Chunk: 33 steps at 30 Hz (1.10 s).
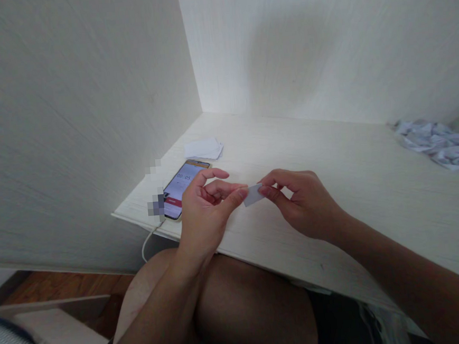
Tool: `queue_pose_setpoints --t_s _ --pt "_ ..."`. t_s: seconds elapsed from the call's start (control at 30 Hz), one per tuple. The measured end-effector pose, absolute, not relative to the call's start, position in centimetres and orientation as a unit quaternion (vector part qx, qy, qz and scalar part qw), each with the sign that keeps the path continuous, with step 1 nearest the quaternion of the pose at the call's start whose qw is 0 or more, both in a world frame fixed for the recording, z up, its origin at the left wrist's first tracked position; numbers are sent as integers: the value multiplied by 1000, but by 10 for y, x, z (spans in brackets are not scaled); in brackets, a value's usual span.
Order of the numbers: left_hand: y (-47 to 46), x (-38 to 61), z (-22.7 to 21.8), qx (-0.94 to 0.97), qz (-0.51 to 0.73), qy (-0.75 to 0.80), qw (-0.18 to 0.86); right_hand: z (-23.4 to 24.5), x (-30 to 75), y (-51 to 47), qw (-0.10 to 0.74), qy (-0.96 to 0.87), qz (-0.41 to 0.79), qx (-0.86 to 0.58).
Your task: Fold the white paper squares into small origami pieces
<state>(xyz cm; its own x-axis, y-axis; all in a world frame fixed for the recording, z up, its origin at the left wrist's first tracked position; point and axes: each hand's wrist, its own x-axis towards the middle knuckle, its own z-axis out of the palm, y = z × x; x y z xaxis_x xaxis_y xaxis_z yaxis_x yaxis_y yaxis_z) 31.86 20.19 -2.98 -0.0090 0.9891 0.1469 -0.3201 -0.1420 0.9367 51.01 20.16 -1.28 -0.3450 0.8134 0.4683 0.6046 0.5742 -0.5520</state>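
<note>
A small folded piece of white paper (253, 195) is held just above the desk, between my two hands. My left hand (211, 200) pinches its left edge with the thumb and a finger, while the index finger is raised and bent. On the right edge, the thumb and fingertips of my right hand (295, 198) close on the same paper. Beside my left hand lies a phone (184, 178) with a timer on its lit screen, partly covered by that hand. Behind the phone rests a small stack of white paper sheets (204, 148).
The white desk (331, 153) meets panels at the left and the back. Crumpled white and grey cloth (442, 142) lies at its far right. A white cable (145, 247) hangs over the front edge near the phone. My legs (251, 303) are below the desk edge.
</note>
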Motion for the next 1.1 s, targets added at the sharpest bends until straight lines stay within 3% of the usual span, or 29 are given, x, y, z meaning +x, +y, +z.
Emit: queue_pose_setpoints --t_s 0.43,0.7,1.1 --pt "204 318 -28 403 611 361 578 -14 510 203 363 -836 115 -395" --pt "207 317 -21 341 596 373 624 -12 510 204 363 -813 212 -404" --pt "206 318 -22 338 592 378 626 -10 511 204 374 -812 174 -414"
